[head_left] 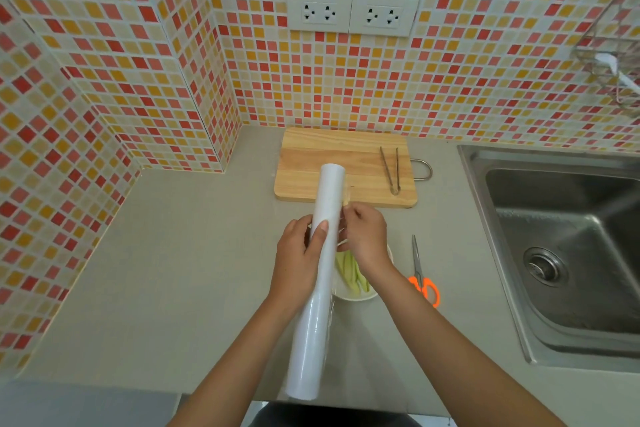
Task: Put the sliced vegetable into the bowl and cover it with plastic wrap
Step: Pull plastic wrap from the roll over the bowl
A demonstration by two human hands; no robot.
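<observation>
From the head camera I see my left hand (300, 255) wrapped around the long white roll of plastic wrap (320, 274), thumb across its front, holding it lengthwise above the grey countertop (173, 270) so that it runs from the near edge toward the pale wooden cutting board (343, 166) at the back. My right hand (365, 236) is closed in a pinch on the loose clear film edge (343, 218) just beside the roll.

The small white bowl (356, 296) sits on the countertop under my right wrist, with the pale green vegetable slices (351, 270) already in it, so I judge the filling done and the covering not yet done.

What worries me is the film. It is thin and clings to itself, so a pull from one point could bunch it into a rope or tear a narrow strip. If the roll turns in a loose left-hand grip, the sheet may come off skewed and miss the bowl rim. The roll also hangs right over the bowl, and dropping it could tip the slices out.

Orange-handled scissors (420, 274) lie to the right of the bowl, toward the steel sink (554, 253). Metal tongs (390, 168) rest on the board's right side.

Both forearms reach in from the near edge, converging on the roll.
</observation>
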